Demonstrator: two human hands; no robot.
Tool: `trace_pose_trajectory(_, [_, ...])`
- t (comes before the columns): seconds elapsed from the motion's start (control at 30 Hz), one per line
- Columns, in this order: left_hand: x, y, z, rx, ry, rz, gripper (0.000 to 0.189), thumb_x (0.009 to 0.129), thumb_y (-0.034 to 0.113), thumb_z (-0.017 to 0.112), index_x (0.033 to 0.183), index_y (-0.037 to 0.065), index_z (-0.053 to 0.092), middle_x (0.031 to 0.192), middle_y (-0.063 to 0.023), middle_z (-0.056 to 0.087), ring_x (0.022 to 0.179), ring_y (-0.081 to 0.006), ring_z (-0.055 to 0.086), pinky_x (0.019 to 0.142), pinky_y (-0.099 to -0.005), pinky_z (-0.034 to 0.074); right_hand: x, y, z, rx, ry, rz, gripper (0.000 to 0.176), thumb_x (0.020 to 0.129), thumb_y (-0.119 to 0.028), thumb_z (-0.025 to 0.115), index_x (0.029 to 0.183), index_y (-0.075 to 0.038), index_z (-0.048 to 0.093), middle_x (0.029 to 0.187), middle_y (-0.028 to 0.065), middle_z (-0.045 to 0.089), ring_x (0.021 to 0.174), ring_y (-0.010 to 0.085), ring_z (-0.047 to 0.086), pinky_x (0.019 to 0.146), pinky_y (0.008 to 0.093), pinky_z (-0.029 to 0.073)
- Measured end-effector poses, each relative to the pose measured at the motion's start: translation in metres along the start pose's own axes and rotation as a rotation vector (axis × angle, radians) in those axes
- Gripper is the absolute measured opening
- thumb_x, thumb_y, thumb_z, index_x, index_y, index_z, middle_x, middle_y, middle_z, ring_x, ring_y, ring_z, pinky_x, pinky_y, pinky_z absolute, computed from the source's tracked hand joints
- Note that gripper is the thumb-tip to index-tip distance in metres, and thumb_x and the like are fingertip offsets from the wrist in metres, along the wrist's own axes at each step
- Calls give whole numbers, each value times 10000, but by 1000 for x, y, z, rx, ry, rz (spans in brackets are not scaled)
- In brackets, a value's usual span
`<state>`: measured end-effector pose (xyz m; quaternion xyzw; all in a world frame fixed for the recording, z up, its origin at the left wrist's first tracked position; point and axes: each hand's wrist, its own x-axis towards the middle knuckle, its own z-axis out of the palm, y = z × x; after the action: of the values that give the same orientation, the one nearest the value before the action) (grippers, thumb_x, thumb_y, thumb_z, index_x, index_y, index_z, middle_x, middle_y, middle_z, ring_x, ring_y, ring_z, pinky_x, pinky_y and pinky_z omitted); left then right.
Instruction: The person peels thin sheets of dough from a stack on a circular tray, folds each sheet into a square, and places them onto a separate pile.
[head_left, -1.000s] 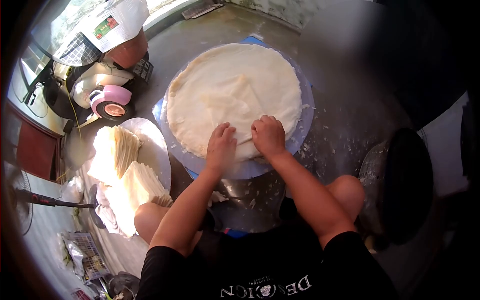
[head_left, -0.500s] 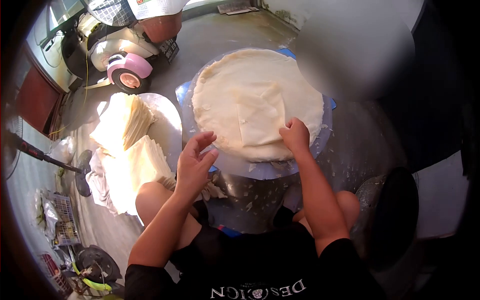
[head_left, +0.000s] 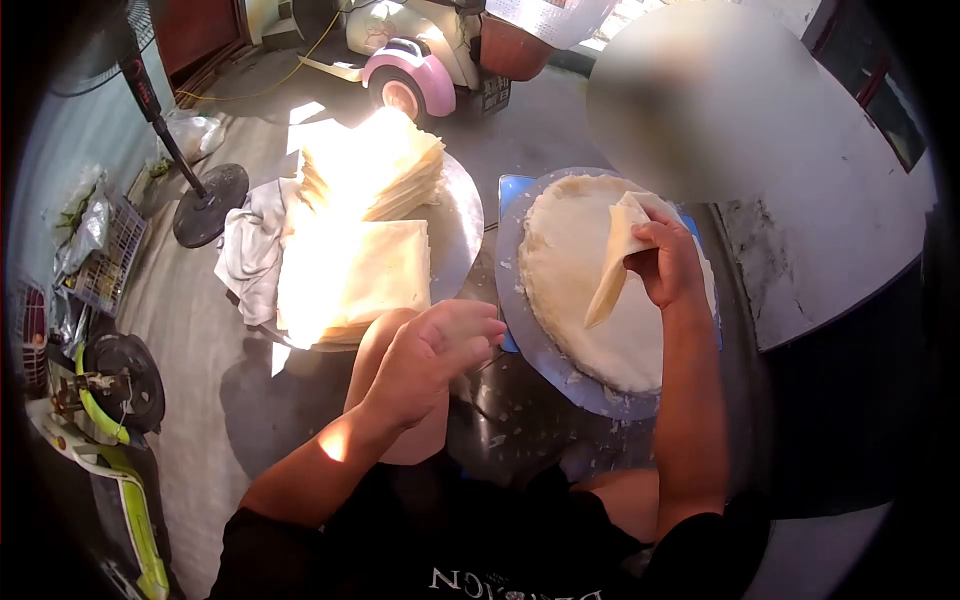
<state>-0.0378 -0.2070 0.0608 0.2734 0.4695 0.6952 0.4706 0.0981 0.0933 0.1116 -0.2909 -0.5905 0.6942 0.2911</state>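
My right hand grips a folded square sheet of dough by its upper end, raised over the round slab of pale dough. That slab lies on a round board with flour crumbs at its edge. My left hand hovers between the board and the sheet stacks, holding nothing, its fingers apart from the thumb. To the left, a flat stack of square sheets sits in front of a taller stack, both partly in bright sunlight on a round tray.
A grey cloth lies left of the stacks. Beyond it stands a fan base. A pink-wheeled vehicle is at the back, with a red-brown tub beside it. Baskets line the left wall.
The view has turned left. My right hand has lifted the square sheet off the round slab, and the sheet now hangs folded. My left hand stays raised and empty.
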Motion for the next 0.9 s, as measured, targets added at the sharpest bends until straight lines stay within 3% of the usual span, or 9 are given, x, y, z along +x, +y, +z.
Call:
trace_pose_trajectory(0.17, [-15, 4, -43, -21, 153, 146, 319, 988, 153, 594, 1232, -50, 564, 1182, -143, 644, 1103, -217, 619, 957, -335, 508, 13, -45, 109, 101, -492, 79, 433, 860, -85, 569, 1266, 63, 596, 994, 113, 670, 796, 185, 670, 594, 297, 570])
trace_pose_trajectory(0.27, [-20, 1, -71, -225, 612, 117, 592, 1022, 388, 549, 1388, -58, 417, 1370, -226, 499, 1326, -352, 473, 1099, -449, 416, 39, -32, 143, 201, -673, 81, 426, 863, -100, 554, 1261, 49, 594, 1056, 110, 666, 910, 208, 658, 737, 337, 547])
trace_pose_trajectory(0.33, [-20, 2, -95, -430, 651, 172, 684, 1016, 480, 510, 1420, -58, 385, 1378, -238, 487, 1363, -368, 427, 1131, -466, 371, 70, -10, 160, 361, -925, 115, 418, 850, -102, 556, 1246, 22, 602, 1121, 101, 665, 1036, 243, 640, 925, 406, 504])
trace_pose_trajectory(0.43, [-21, -11, -137, -644, 675, 278, 921, 973, 707, 386, 1485, -55, 321, 1405, -237, 464, 1390, -379, 368, 1169, -497, 283, 102, 39, 189, 344, -1064, 205, 393, 848, -91, 573, 1225, 11, 613, 1136, 99, 665, 1053, 234, 637, 915, 422, 517])
trace_pose_trajectory(0.5, [-26, -22, -163, -555, 592, 401, 841, 1001, 576, 483, 1506, -81, 337, 1554, -225, 378, 1424, -267, 377, 1159, -379, 303, 156, 123, 185, -168, -973, -188, 403, 857, -73, 599, 1250, 19, 598, 1139, 105, 671, 1045, 226, 652, 880, 422, 560])
trace_pose_trajectory(0.53, [-28, -35, -180, -554, 598, 401, 841, 1001, 576, 483, 1506, -81, 337, 1554, -225, 378, 1424, -267, 377, 1159, -379, 303, 107, 86, 209, -67, -744, 353, 390, 831, -64, 700, 1206, 17, 626, 998, 79, 678, 832, 152, 672, 658, 312, 580])
trace_pose_trajectory(0.6, [-28, -66, -212, 500, 1071, 56, 377, 1011, 334, 561, 1106, -24, 629, 972, -76, 656, 901, -161, 558, 825, -316, 457, 108, 129, 220, -211, -505, 325, 432, 806, -8, 687, 1229, 41, 611, 942, 110, 683, 727, 157, 670, 572, 309, 575])
trace_pose_trajectory(0.7, [-23, -81, -222, 302, 1028, 201, 155, 964, 130, 583, 946, -16, 634, 803, -18, 626, 776, -102, 519, 705, -283, 436, 116, 160, 225, -308, -396, 228, 458, 804, 22, 671, 1252, 62, 583, 982, 131, 682, 763, 194, 692, 619, 319, 595])
trace_pose_trajectory(0.9, [-32, -71, -203, -49, 1045, 246, 246, 927, 65, 603, 1165, 11, 577, 1061, -56, 634, 913, -150, 599, 798, -285, 478, 117, 176, 223, -435, -245, 19, 470, 804, -32, 687, 1252, 67, 586, 978, 150, 697, 794, 230, 706, 669, 326, 585])
